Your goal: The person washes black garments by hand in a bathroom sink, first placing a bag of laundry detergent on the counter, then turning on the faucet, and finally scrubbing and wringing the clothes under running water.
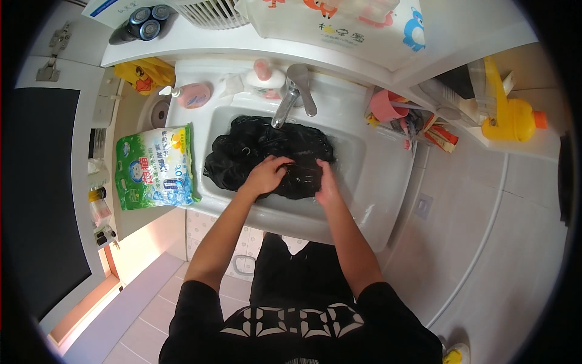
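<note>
A soaked black garment (pixel 242 138) lies bunched in the water of the white sink (pixel 371 200). My left hand (pixel 267 175) rests on its near middle, fingers curled and gripping a fold. At its near right edge, my right hand (pixel 327 182) pinches the cloth between thumb and fingers; some fingertips are hidden under the fabric. Between the two hands a stretch of wet cloth is spread. Just beyond the garment, the chrome faucet (pixel 292 97) reaches over it with its spout close to the fabric.
A green and white detergent bag (pixel 156 167) stands left of the sink. Along the back rim are a pink pump bottle (pixel 193 96) and a white bottle with a pink top (pixel 267 79). A pink cup (pixel 388 106) sits at the right corner. An electric shaver (pixel 145 25) lies on the shelf above.
</note>
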Demonstrator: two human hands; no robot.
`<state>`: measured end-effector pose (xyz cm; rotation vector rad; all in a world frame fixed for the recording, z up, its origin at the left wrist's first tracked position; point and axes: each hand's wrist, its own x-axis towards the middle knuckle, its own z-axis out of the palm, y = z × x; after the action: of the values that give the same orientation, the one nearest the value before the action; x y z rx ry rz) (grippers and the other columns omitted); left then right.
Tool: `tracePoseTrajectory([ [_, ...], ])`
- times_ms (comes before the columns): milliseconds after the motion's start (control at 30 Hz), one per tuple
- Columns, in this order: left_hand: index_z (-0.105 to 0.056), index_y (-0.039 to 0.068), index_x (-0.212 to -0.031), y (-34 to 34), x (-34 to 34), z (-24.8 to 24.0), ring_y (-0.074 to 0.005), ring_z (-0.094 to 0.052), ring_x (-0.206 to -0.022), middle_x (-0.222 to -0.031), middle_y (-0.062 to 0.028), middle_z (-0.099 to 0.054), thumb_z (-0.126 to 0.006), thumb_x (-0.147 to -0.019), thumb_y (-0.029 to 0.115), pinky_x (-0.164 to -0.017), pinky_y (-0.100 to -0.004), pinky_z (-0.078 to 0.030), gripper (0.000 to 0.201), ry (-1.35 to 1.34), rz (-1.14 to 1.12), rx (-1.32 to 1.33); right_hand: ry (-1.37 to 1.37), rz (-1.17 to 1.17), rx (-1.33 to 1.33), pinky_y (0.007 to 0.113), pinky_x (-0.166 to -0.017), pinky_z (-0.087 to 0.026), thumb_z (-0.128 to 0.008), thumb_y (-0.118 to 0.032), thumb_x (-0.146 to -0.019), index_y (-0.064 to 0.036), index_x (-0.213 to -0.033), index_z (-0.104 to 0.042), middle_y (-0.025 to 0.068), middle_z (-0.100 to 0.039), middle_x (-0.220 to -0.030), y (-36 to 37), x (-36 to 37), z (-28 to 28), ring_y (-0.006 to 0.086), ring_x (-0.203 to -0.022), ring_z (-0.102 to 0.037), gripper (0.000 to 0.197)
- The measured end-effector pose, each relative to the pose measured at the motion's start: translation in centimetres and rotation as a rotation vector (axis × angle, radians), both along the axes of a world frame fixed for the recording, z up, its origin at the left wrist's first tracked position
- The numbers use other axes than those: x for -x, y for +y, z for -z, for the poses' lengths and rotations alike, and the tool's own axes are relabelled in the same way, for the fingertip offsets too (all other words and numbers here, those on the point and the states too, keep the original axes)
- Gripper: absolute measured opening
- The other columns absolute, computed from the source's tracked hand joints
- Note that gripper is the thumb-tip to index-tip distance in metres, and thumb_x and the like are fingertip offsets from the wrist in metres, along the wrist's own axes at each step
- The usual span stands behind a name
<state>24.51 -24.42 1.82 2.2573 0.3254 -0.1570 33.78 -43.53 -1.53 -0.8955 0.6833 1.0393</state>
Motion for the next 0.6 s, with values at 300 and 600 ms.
tracePoseTrajectory([
  [300,-0.065,0.014,-0.100,-10.1,1.3,-5.5,-0.0268,-0.065,-0.066,-0.074,-0.0084,-0.067,-0.072,-0.082,0.044,-0.062,-0.0372,-0.047,0.036,-0.233,-0.149,-0.245,-0.123,0.046,0.167,0.037,-0.084,-0.053,-0.060,-0.044,-0.093,-0.0050,-0.112,-0.065,0.0085,-0.069,-0.103,1.1,-0.6,2.6,0.0237,-0.093,-0.067,0.044],
  [600,-0.059,0.012,-0.062,-4.4,-3.1,-4.2,-0.0311,-0.061,-0.057,-0.061,-0.0085,-0.059,-0.069,-0.080,0.029,-0.052,-0.0416,-0.042,0.027,-0.277,-0.550,-0.497,-0.086,0.152,0.083,0.031,-0.065,-0.046,-0.067,-0.035,-0.091,-0.0099,-0.078,-0.064,-0.0013,-0.061,-0.076,7.9,2.8,-8.1,0.0130,-0.072,-0.058,0.029],
])
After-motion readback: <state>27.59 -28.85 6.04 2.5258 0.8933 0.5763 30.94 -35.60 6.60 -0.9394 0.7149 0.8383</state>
